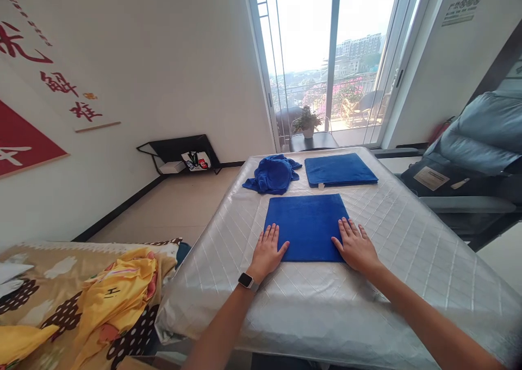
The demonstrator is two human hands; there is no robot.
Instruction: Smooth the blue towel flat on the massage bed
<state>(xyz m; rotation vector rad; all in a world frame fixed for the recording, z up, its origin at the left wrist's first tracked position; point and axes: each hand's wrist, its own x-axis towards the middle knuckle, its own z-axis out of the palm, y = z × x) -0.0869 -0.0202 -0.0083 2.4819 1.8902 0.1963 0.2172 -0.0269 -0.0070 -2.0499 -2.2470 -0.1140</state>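
Observation:
A blue cloth (308, 226), folded into a flat rectangle, lies in front of me on a mattress (399, 283) with a shiny quilted cover. My left hand (268, 252) rests flat on its left edge, fingers stretched out, a watch on the wrist. On the right edge lies my right hand (358, 248), also flat with fingers spread. Neither hand grips anything. Beyond it, to the right, sits a folded blue cloth stack (340, 169) with a small white tag at its near edge. A crumpled blue cloth (274, 174) lies at the far left of the mattress.
Left of the mattress is a patterned bedspread (49, 283) with a yellow garment (122, 286) on it. A grey office chair (473, 142) holding a dark bag stands at the right. Past the far edge, a potted plant (308, 123) stands before the glass door.

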